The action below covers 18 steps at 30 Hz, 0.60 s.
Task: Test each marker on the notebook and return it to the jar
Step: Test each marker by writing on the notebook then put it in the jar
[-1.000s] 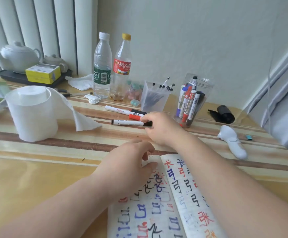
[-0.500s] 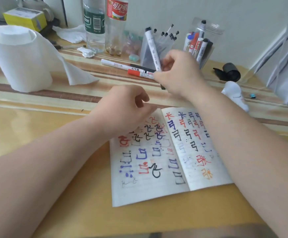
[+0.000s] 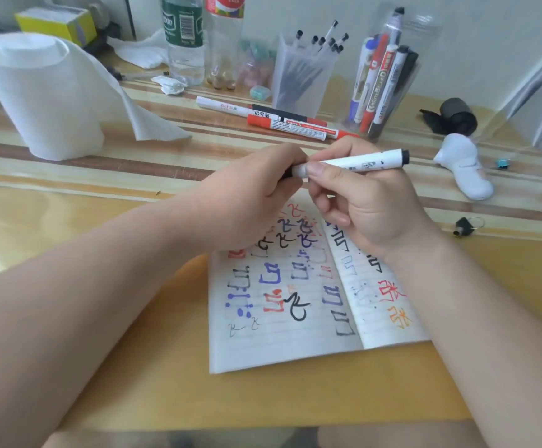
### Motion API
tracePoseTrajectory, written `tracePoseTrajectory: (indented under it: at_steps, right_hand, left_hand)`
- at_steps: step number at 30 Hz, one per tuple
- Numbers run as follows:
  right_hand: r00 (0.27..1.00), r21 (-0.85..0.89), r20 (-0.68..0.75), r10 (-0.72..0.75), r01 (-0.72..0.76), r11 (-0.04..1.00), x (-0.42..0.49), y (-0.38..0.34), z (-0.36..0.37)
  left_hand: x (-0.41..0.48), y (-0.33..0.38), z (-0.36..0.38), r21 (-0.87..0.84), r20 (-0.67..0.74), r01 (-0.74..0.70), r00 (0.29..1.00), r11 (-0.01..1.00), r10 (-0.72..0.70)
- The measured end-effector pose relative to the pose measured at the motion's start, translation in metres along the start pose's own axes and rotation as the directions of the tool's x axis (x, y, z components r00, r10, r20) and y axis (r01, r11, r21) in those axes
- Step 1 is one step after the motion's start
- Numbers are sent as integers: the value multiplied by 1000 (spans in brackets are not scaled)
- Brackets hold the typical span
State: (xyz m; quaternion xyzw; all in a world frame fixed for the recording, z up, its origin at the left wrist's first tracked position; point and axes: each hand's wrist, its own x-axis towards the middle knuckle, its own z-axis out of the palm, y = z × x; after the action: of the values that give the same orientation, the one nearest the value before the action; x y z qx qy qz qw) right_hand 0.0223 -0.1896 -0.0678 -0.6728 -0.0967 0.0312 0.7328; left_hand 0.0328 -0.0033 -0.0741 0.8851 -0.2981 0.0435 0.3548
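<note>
Above the notebook (image 3: 282, 344) I see the white marker (image 3: 360, 161), right hand (image 3: 369, 205) curled round its barrel, left hand (image 3: 250, 195) pinching its capped end: uncapping, I reckon, so next pull straight apart.

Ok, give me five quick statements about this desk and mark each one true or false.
1. The left hand and the right hand both hold one white marker. True.
2. The notebook is closed. False: it lies open, with scribbles on both pages.
3. The jar is empty. False: several markers stand in it.
4. A red marker lies on the table beyond the hands. True.
5. The paper roll stands right of the notebook. False: it stands to the left.
</note>
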Motion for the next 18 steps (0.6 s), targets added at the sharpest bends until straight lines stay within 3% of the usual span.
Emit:
tracePoseTrajectory:
  at_steps: [8,18]
  right_hand:
    - [990,-26,-2,-140,140,990,-4,3,-1]
    - [995,15,-68,-69,70,997,-10,1,4]
  left_hand:
    - [-3,7,0,-63,41,-55,997,997,58]
    - [-3,16,-1,-8,89,-40,995,999,40]
